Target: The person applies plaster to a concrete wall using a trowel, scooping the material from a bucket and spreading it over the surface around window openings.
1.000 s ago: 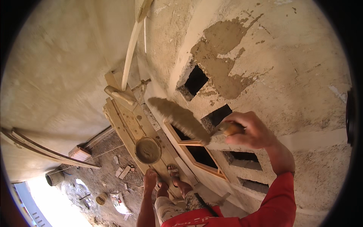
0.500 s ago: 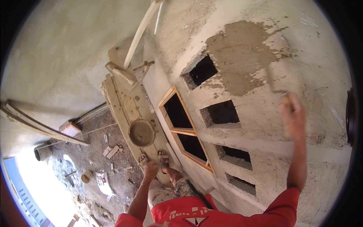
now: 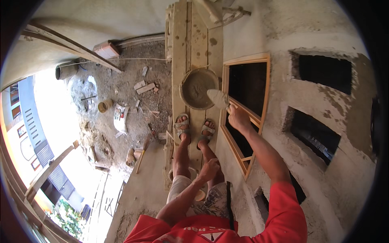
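- The flat grey steel plastering trowel (image 3: pixel 218 98) is held low, its pointed blade tipped over the right-hand rim of the round mortar-filled pan (image 3: pixel 199 88); the blade appears to touch or just overlap that rim.
- A change is recorded: a second ago the trowel was raised against the rendered wall, and half a second ago the arm was stretched high toward the fresh grey patch. The tool has since been brought down to the pan. Judged from this, one load has been spent and the blade is being recharged.
- The right hand (image 3: pixel 238 118) is clenched round the trowel handle, just below and to the right of the blade, close beside the orange wooden window frame (image 3: pixel 245 60).
- The left hand (image 3: pixel 209 169) rests on the left thigh, fingers curled; whether anything is gripped cannot be told. It is well apart from the trowel and the pan.
- The pan stands on the pale wooden scaffold planks (image 3: pixel 190 48), just ahead of the two sandalled feet (image 3: pixel 194 128).
- The rough rendered wall (image 3: pixel 332 121) with dark rectangular openings lies to the right; a rubble-strewn ground (image 3: pixel 121 101) lies far below to the left.
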{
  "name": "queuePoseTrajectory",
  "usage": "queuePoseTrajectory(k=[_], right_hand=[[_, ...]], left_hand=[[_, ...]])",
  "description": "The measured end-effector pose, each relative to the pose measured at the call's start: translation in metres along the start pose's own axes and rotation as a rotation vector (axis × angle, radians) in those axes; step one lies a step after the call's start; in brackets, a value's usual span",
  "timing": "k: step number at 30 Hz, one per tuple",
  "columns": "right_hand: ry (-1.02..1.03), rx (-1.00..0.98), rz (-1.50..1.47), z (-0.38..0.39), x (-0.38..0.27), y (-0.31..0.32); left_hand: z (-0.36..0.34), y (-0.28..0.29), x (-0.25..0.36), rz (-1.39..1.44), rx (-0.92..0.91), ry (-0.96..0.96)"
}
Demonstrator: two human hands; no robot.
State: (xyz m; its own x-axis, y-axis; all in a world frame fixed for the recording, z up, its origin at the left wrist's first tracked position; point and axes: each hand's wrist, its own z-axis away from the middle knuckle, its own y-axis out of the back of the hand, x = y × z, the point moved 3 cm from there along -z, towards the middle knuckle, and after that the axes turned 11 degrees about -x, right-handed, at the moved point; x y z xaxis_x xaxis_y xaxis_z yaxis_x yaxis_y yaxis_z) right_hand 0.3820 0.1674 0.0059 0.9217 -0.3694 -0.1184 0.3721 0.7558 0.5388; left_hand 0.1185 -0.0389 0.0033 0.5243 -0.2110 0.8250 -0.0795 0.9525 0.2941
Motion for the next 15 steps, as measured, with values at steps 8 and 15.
queuePoseTrajectory(k=[8, 15], right_hand=[[0.1, 0.163, 0.059, -0.143, -0.023, -0.054], [0.161, 0.055, -0.198, -0.196, -0.046, -0.129]], left_hand=[[0.009, 0.003, -0.008, 0.984, 0.159, 0.429], [0.0, -0.005, -0.024, 0.971, 0.161, 0.409]])
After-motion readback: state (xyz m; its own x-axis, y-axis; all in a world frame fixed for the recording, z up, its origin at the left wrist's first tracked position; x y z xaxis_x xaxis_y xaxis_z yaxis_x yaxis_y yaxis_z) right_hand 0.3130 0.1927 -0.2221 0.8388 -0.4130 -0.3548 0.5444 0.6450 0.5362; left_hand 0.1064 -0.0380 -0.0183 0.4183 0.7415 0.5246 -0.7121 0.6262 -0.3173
